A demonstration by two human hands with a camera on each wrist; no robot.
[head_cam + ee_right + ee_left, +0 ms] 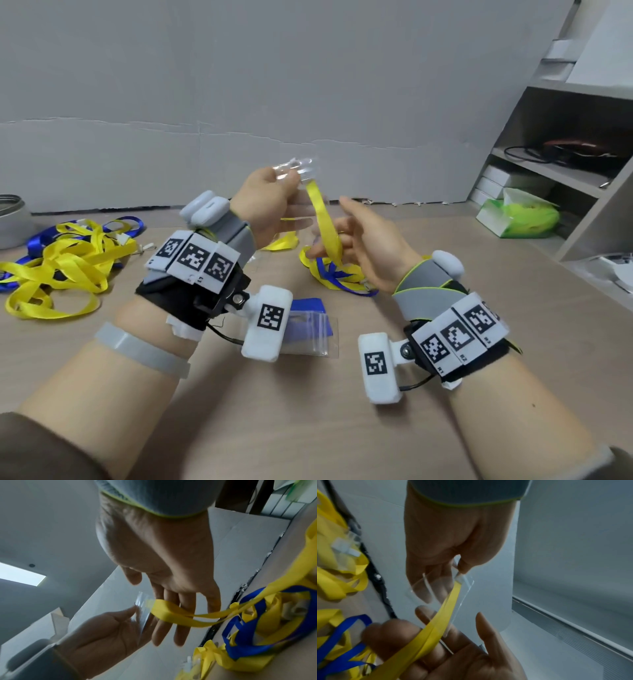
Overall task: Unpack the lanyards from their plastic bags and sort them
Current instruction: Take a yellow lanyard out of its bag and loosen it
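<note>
Up above the desk (445, 342), the left hand (263, 202) pinched a clear plastic bag (296, 169) between thumb and fingertips, its grip clamped on the bag's top edge. A yellow lanyard (323, 222) ran down out of the bag and across the fingers (329, 240) of the right hand (370, 246). That hand's grip was apart: in the right wrist view the fingers hung nearly straight with the strap draped over them rather than clenched, and the thumb stood away from the strap. The strap's lower end ran on down toward a small heap of yellow and blue lanyards (337, 274) lying on the desk below the right hand. A larger tangle of yellow and blue lanyards (65, 263) lay well apart at the left side of the desk. Near the person, between the two wrists, a flat stack of clear bags (311, 329) with blue lanyards inside rested on the desk. At the right stood a shelf unit (565, 164), and a green-and-white tissue pack (520, 216) sat beside its foot.
</note>
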